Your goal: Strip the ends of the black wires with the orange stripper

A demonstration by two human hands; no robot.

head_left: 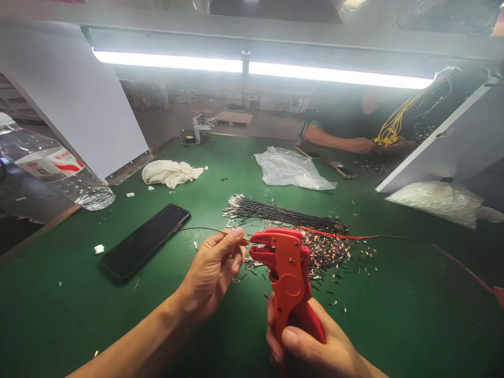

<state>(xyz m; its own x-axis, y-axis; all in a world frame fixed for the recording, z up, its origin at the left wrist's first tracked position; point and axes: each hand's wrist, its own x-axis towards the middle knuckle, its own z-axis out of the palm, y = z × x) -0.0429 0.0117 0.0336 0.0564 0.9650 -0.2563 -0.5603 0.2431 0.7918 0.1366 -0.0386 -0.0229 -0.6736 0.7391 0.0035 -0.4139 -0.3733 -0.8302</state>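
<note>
My left hand [216, 268] pinches a thin black wire [200, 228] between thumb and fingers. One end of the wire trails left toward the phone; its other end points at the jaws of a red and orange wire stripper [289, 268]. My right hand [315, 336] is wrapped around the stripper's handles. The jaws face left, close to my left fingertips; whether they touch the wire I cannot tell. Just behind the tool lies a bundle of black wires [275, 211] with metal ends at its left. Beside it spreads a heap of short cut wire scraps [331, 249].
A black phone [145, 244] lies at left, near a water bottle [51, 163] and a white cloth [169, 173]. A clear plastic bag [291, 168] lies farther back. A red-and-black strand [346, 237] runs right. Across the table a person [342, 142] holds yellow wires [389, 131].
</note>
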